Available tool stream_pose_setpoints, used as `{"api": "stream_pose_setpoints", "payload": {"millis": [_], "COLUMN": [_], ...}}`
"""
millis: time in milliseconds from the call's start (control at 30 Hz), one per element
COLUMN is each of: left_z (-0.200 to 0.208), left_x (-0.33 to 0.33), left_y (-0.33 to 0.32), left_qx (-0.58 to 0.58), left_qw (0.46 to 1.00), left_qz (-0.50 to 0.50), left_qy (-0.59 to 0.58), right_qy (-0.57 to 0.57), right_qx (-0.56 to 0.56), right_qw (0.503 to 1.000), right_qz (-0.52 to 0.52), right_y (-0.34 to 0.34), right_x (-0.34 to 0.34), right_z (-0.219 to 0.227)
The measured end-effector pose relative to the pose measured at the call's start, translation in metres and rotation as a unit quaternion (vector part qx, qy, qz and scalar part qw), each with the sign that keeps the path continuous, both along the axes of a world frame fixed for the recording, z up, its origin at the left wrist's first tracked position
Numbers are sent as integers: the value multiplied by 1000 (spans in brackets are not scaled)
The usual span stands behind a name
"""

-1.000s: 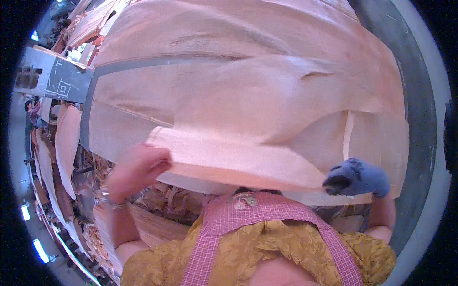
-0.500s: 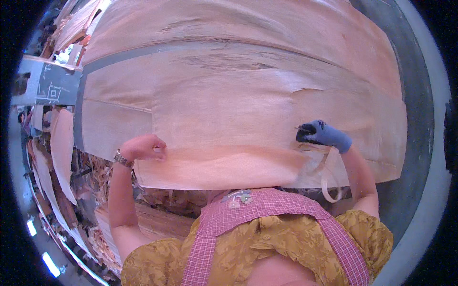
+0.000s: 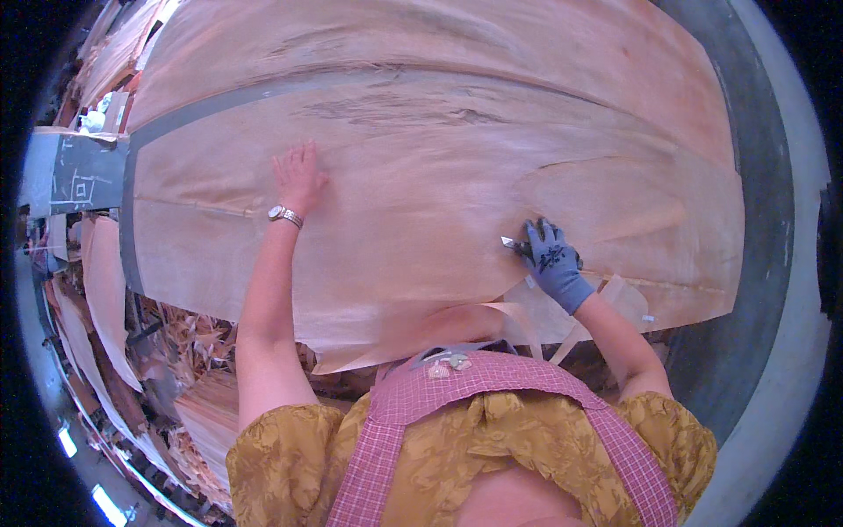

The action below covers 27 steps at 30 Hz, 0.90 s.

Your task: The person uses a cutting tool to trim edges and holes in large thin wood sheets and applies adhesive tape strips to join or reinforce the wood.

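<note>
Thin wood veneer sheets (image 3: 395, 220) lie in front of me, with rough, split grain toward their far side. My left hand (image 3: 300, 180), bare with a wristwatch, rests on the veneer with its fingers spread. My right hand (image 3: 553, 255), in a blue and black glove, is closed round a utility knife (image 3: 509, 242); its pale blade points left, just over the sheet. The knife's handle is mostly hidden by the glove. Along the near edge, a narrow curled veneer strip (image 3: 457, 318) hangs close to my apron.
A further veneer sheet (image 3: 439, 35) covers the far side of the grey table (image 3: 764, 167). At left stands a grey metal piece with chalk marks (image 3: 83, 189). Below it hang long veneer pieces (image 3: 107, 294), beside a heap of scraps (image 3: 198, 338).
My left hand has let go of the near veneer edge, moved away from me and opened onto the sheet. My right hand has shifted left, and the knife blade now shows.
</note>
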<state>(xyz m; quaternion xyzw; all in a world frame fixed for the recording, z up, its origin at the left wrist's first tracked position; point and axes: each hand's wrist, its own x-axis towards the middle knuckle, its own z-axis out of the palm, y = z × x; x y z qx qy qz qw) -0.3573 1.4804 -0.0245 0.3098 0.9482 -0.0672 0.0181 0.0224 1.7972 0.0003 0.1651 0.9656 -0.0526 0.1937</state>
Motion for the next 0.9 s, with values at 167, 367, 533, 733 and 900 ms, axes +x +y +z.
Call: {"api": "stream_pose_setpoints", "payload": {"millis": [167,367,533,733,900], "left_z": [13,42,66,45,12], "left_x": [-16,-78,-159,-215,-252], "left_y": [5,-29,-74,-97,-95], "left_qx": [4,13,-30,-77,-104], "left_qw": [999,988,993,992,988], "left_qz": [-6,-18,30,-13,-10], "left_qy": [-52,-155,-109,-94,-114], "right_qy": [31,82,170,163,17], "right_qx": [-9,-66,-95,144,101], "right_qw": [999,994,981,964,963], "right_qz": [-14,-9,2,-153,-250], "right_y": [-15,-32,-51,61,78], "right_x": [-6,-15,-59,-81,-68], "right_z": [-3,1,19,-23,-35]}}
